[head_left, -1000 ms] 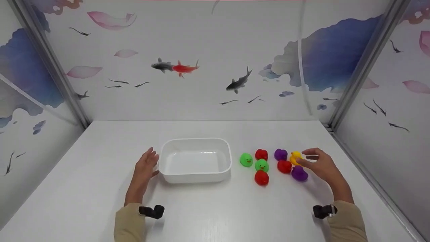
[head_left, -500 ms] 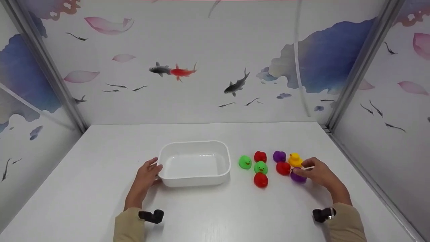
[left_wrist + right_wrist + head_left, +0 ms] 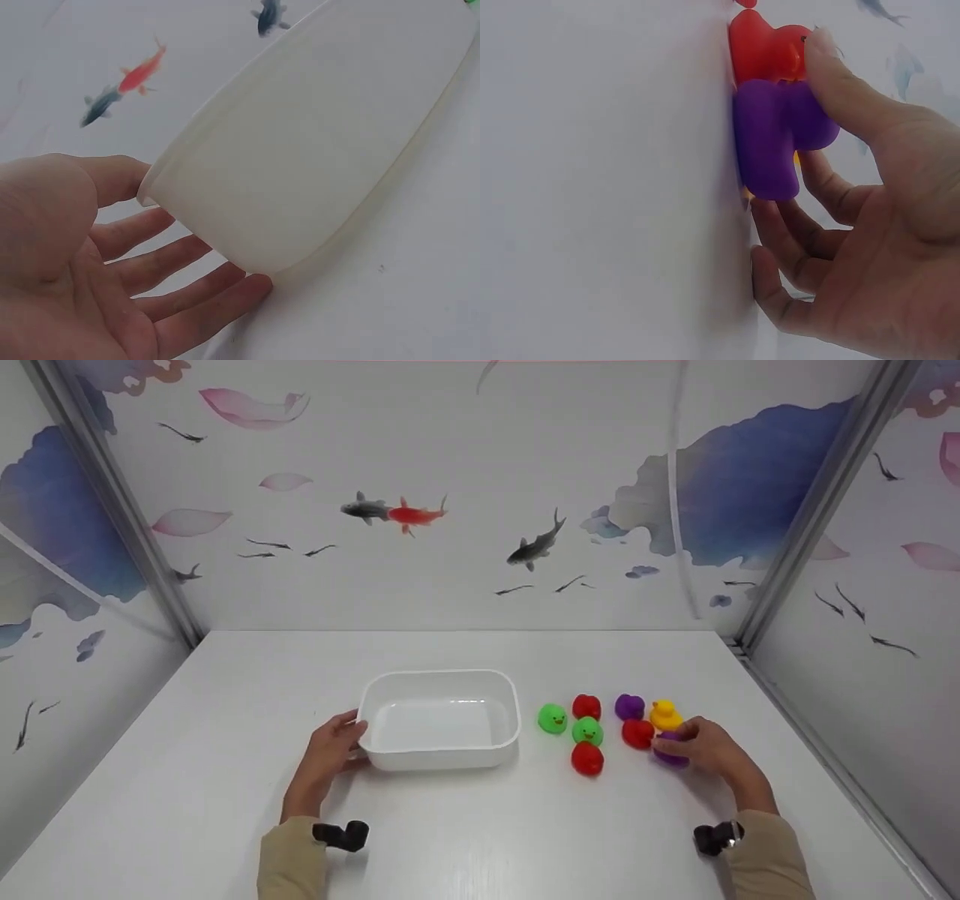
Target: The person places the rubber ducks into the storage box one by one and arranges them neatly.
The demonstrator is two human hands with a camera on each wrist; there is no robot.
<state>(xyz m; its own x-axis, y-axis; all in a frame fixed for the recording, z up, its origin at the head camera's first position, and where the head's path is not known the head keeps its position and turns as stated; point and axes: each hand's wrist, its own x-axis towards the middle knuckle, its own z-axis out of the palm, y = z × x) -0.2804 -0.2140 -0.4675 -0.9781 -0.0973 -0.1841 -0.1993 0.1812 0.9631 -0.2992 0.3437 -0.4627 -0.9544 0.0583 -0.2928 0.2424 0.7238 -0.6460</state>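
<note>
At the left end of a white plastic basin (image 3: 442, 757), my left hand (image 3: 324, 751) holds the rim. In the left wrist view its thumb (image 3: 120, 178) reaches over the rim and its fingers lie against the end wall. My right hand (image 3: 718, 754) grips a purple rubber duck (image 3: 769, 142) on the table, thumb on one side and fingers on the other; in the head view the hand covers much of that duck. A red rubber duck (image 3: 637, 733) and a yellow rubber duck (image 3: 665, 715) sit close beside it.
Another purple duck (image 3: 630, 706) stands behind the red one. Between these and the basin are two green ducks (image 3: 553, 718) and two more red ones (image 3: 587, 759). Patterned panels (image 3: 480, 577) wall the white table (image 3: 480, 840) at the back and sides.
My right hand has moved from the yellow duck toward me, down onto the nearer purple duck, and closed around it. My left hand has come from beside the basin to hold its rim.
</note>
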